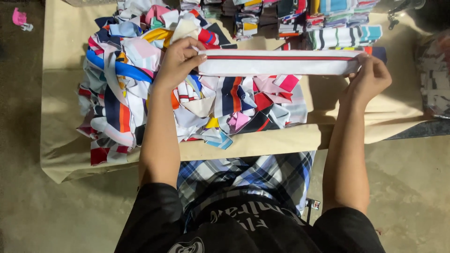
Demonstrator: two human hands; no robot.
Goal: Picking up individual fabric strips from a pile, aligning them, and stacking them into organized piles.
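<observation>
left hand [177, 63] and right hand [370, 77] are each pinching an end of a white red-striped fabric strip [279, 62], stretching it above the loose scrap heap [154, 93] at centre left; folded stacks [290, 18] are sitting along the top.

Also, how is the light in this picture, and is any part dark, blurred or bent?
In the head view, light falls evenly on the white strip stretched between the left hand and right hand; the heap of coloured fabric pieces is sharp; the floor and the frame corners are darker; the forearms cast soft shadows on the beige cloth; slight wide-angle bending shows at the edges.
</observation>
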